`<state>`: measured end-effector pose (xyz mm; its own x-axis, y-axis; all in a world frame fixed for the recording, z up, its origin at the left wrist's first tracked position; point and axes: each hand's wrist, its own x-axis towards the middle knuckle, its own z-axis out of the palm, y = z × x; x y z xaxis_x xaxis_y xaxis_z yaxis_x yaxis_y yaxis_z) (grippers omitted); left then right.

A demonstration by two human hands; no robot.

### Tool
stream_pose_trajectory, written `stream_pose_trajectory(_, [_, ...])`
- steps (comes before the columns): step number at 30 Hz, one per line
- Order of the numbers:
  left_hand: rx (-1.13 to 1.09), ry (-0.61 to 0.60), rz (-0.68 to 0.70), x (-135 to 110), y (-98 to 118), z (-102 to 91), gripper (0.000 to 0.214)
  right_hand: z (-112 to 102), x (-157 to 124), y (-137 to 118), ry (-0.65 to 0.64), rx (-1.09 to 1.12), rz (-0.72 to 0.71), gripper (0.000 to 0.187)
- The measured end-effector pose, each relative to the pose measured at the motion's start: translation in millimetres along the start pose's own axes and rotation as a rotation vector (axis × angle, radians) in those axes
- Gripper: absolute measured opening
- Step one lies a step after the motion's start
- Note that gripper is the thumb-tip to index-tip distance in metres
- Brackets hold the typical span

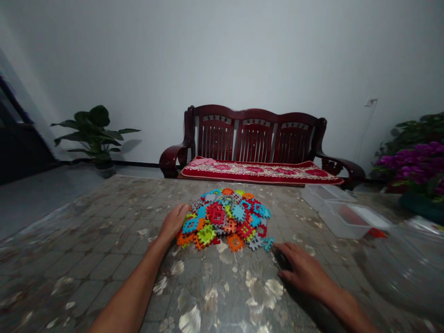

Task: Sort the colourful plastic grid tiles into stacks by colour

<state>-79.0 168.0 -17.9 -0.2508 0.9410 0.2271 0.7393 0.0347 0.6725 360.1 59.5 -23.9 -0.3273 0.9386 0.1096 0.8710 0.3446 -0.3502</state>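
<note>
A heap of flat plastic interlocking tiles [217, 215] in red, orange, blue, green and grey lies in the middle of the table. My left hand [174, 222] rests against the heap's left side, its fingers stretched along the edge and partly hidden by the hand itself. At the lower right of the heap, my right hand [300, 266] is open, fingers reaching toward a teal tile [268, 243] at the border. The fingertips are beside that tile; whether they touch it I cannot tell. Neither hand appears to hold anything.
The table [114, 240] has a patterned cover. Clear plastic boxes [342, 217] stand at the right, near a large transparent container [409, 263]. Purple flowers [416, 162] are at the far right. Behind the table is a wooden bench [255, 134]; a potted plant [97, 134] stands left.
</note>
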Motion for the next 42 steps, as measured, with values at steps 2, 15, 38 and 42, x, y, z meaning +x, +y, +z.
stream_pose_trajectory(2, [-0.046,-0.065,-0.020,2,-4,0.7,0.057,5,-2,-1,0.051,-0.013,0.016,0.063])
stream_pose_trajectory(15, [0.017,-0.150,0.082,0,-3,23.7,0.058,-21,111,-27,0.349,0.343,0.021,0.051])
stream_pose_trajectory(38, [0.031,-0.200,0.131,-1,-1,36.7,0.054,71,157,-10,0.400,0.122,0.192,0.045])
stream_pose_trajectory(42, [-0.058,-0.197,0.118,-3,3,37.0,0.058,71,155,-11,0.439,0.188,0.159,0.047])
